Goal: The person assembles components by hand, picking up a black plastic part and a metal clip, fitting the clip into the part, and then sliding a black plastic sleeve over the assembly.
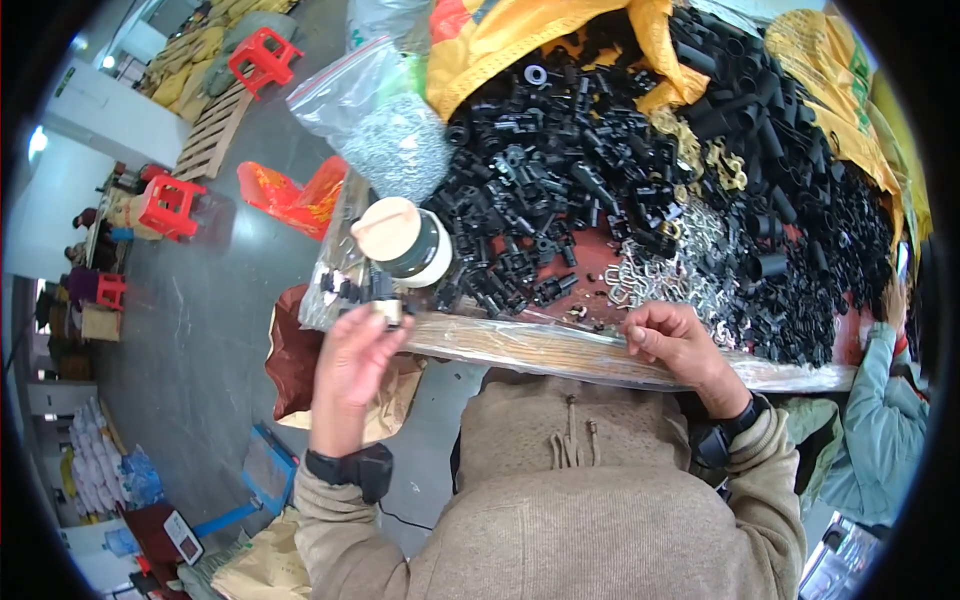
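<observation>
One small black plastic part with a pale end sits pinched between the fingertips of the left hand, raised just in front of the near edge of the table. That edge is wrapped in clear plastic film. The right hand rests on the same edge, well to the right of the held part, its fingers curled in tight; whether they grip anything cannot be told. Both wrists carry dark bands.

Just beyond the held part, on the table, stands a dark green jar with a pale round lid. A few loose black pieces lie beside the jar's base. To the right of the jar spreads a big heap of black plastic parts, reaching across the table to its far right side. Between that heap and the right hand lies a cluster of silver metal clips. Behind the jar sits a clear bag of small grey metal bits, and beyond the heap yellow sacks lie open. Far left of the jar, on the floor, stand red plastic stools. At the table's right end, a person's pale green sleeve shows
</observation>
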`<state>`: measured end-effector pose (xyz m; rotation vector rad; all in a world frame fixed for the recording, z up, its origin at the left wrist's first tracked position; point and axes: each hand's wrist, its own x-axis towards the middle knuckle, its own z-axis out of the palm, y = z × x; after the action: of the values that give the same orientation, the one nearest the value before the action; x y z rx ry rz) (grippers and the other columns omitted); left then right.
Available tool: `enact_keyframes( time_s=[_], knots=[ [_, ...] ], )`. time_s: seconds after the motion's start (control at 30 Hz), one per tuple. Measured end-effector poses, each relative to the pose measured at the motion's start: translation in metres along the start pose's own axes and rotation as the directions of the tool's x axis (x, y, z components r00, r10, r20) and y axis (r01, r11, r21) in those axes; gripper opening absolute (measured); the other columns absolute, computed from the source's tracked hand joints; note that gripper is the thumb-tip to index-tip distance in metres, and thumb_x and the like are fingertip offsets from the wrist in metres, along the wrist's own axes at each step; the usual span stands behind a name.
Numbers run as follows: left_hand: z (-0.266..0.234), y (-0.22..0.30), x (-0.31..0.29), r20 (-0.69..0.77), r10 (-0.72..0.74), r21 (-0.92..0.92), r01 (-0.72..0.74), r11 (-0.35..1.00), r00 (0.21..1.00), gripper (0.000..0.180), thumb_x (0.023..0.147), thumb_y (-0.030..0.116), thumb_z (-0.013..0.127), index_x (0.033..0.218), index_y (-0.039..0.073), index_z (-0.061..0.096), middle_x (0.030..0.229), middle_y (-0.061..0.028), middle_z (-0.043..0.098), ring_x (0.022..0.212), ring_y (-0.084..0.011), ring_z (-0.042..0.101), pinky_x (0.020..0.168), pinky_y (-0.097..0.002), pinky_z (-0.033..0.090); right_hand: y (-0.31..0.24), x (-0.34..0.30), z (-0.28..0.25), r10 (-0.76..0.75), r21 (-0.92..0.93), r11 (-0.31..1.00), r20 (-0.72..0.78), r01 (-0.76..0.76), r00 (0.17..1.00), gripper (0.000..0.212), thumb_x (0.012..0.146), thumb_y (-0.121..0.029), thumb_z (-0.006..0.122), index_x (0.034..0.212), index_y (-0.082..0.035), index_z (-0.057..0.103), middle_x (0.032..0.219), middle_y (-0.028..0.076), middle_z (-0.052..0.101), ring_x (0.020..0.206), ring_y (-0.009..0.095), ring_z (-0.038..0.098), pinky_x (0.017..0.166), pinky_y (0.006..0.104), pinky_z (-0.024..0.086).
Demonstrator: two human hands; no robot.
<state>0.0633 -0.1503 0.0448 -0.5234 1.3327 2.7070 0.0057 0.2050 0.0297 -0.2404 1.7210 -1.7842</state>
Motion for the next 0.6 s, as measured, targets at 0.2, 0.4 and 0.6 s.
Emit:
enact_keyframes(
  time_s=[0.2, 0.4, 0.6],
  knots=[
    [-0.050, 0.035, 0.013, -0.197, 0.185, 0.329, -0.113, 0.938, 0.963, 0.025, 0.079, 0.002, 0.054, 0.102, -0.006, 0.051, 0.096, -0.0116, 0.057, 0.087, -0.0224, 0.058, 0.077, -0.0267, 0.050, -0.006, 0.000, -0.008, -0.162, -0.201, 0.968, -0.053, 0.148, 0.985, 0.010, 0.082, -0.009, 0.054, 0.088, -0.001, 0.057, 0.071, 0.001, 0.057, 0.058, 0.007, 0.048, 0.051, 0.0217, 0.040],
    [-0.021, 0.032, -0.001, -0.134, 0.387, 0.507, -0.272, 0.818, 0.912, 0.027, 0.080, 0.002, 0.052, 0.105, -0.007, 0.049, 0.099, -0.0128, 0.056, 0.087, -0.0197, 0.057, 0.078, -0.0258, 0.048, -0.010, -0.010, -0.053, -0.558, -0.816, 0.536, -0.151, 0.216, 0.816, 0.012, 0.075, -0.007, 0.059, 0.085, -0.001, 0.057, 0.068, 0.008, 0.054, 0.055, 0.021, 0.052, 0.051, 0.0293, 0.042],
    [0.080, -0.018, 0.003, 0.292, -0.045, 0.442, -0.093, 0.892, 0.955, 0.040, 0.067, 0.006, 0.058, 0.104, -0.007, 0.049, 0.100, -0.0140, 0.055, 0.083, -0.0189, 0.058, 0.076, -0.0271, 0.047, 0.001, -0.007, -0.083, -0.614, -0.964, 0.264, -0.187, -0.024, 0.767, 0.012, 0.072, -0.007, 0.059, 0.082, -0.003, 0.055, 0.071, 0.009, 0.050, 0.063, 0.027, 0.053, 0.053, 0.0325, 0.043]
  ],
)
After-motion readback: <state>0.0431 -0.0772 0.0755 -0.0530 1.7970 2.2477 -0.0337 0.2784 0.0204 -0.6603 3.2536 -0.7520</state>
